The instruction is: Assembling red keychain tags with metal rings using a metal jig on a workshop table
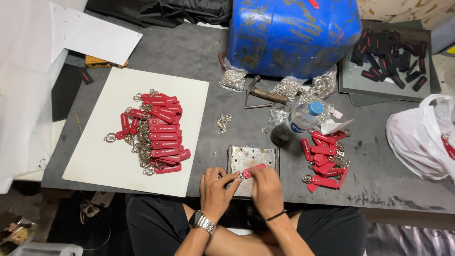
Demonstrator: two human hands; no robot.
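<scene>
My left hand (215, 189) and my right hand (266, 188) meet over a worn metal plate (251, 156) at the table's near edge. Together they pinch one red key-tag strap (252, 171) lying across the plate, the left fingers at its ring end, the right fingers on the strap. A watch sits on my left wrist and a dark band on my right. A heap of finished red key tags with metal rings (155, 131) lies on a white board (118, 161) to the left. A smaller pile of red straps (324, 159) lies just right of the plate.
A big blue drum (294, 35) stands at the back. Before it lie a hammer (265, 94), bags of small metal parts (233, 79), loose rivets (223, 122) and a water bottle (296, 124). A tray of black straps (388, 54) and a white plastic bag (422, 137) sit on the right.
</scene>
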